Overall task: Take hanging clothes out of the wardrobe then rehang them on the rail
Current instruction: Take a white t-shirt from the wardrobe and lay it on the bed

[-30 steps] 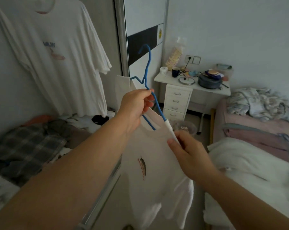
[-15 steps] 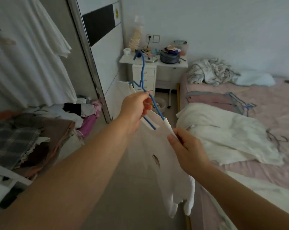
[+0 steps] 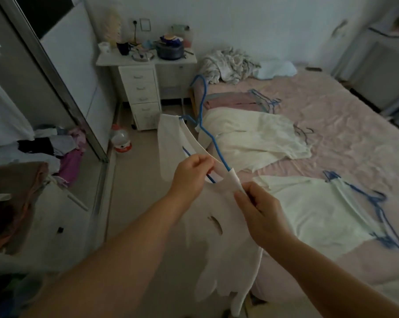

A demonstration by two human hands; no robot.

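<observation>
Left hand (image 3: 189, 177) fingers pinching white cotton T-shirt (image 3: 228, 226) collar; right hand (image 3: 260, 214) fingers pinching shoulder seam. Ease neckline off blue wire hanger (image 3: 207, 134) between fingers, avoiding stretch.

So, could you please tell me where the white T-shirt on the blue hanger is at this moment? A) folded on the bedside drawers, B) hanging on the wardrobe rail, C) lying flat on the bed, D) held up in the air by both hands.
D: the left hand pinches the neckline and the right hand pinches the shoulder of the white T-shirt, which dangles on its blue hanger above the floor.
</observation>
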